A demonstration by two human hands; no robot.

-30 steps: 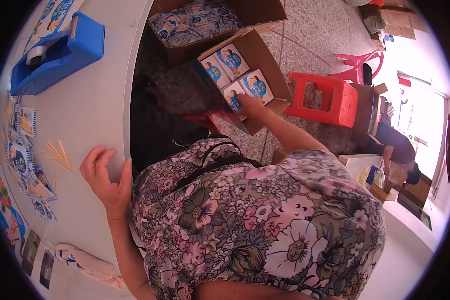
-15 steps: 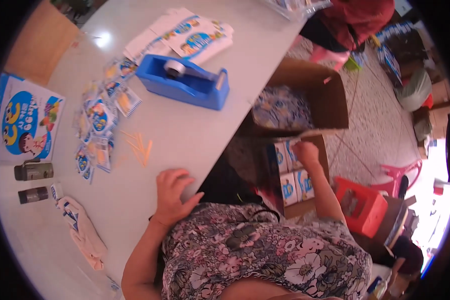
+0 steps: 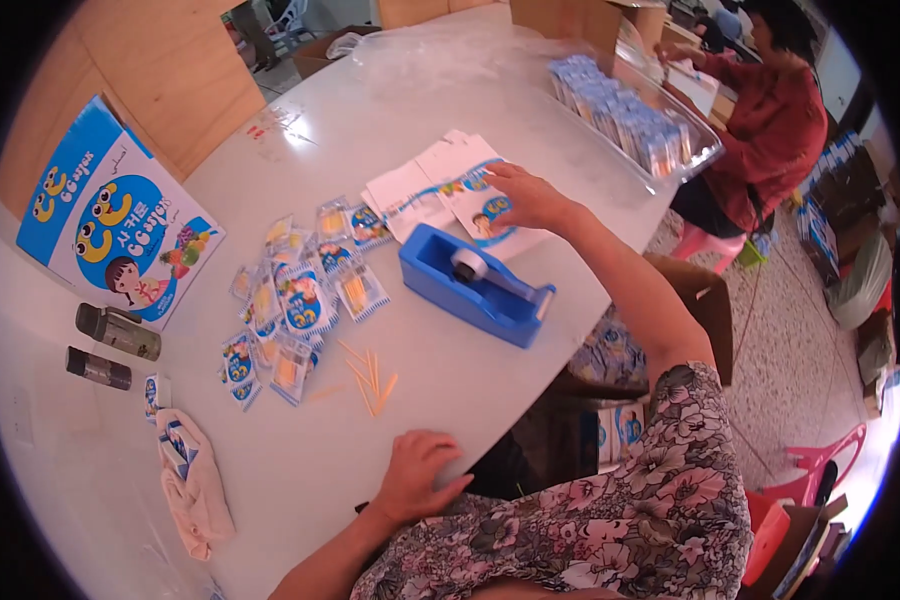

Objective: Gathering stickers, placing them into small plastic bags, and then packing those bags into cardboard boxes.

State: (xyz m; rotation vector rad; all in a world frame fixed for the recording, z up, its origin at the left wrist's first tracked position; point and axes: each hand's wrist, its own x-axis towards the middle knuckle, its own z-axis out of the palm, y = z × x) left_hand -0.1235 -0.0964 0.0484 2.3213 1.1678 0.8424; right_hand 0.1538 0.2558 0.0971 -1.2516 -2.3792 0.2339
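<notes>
My right hand (image 3: 532,200) reaches across the table over a stack of flat printed cartons (image 3: 415,200), its fingers extended at the right end of the top one. Whether the fingertips touch the carton I cannot tell. My left hand (image 3: 425,472) rests near the table's front edge, thumb apart from the loosely bent fingers, with nothing in it. Between my hands stands a blue tape dispenser (image 3: 475,290). Left of it lies a loose pile of small blue-and-white sachets (image 3: 305,300), with several thin yellowish sticks (image 3: 372,378) in front.
A large printed box (image 3: 120,215), two dark bottles (image 3: 118,332) and a pinkish cloth (image 3: 192,480) are at the left. A clear tray of sachets (image 3: 620,115) sits at the far right, near a person in red (image 3: 785,140). An open cardboard box (image 3: 705,310) stands below the table's right edge.
My right hand has risen from the box of small cartons beside the table to the flat cartons on top. The left hand stays at the edge. The view has tilted up, showing the far table.
</notes>
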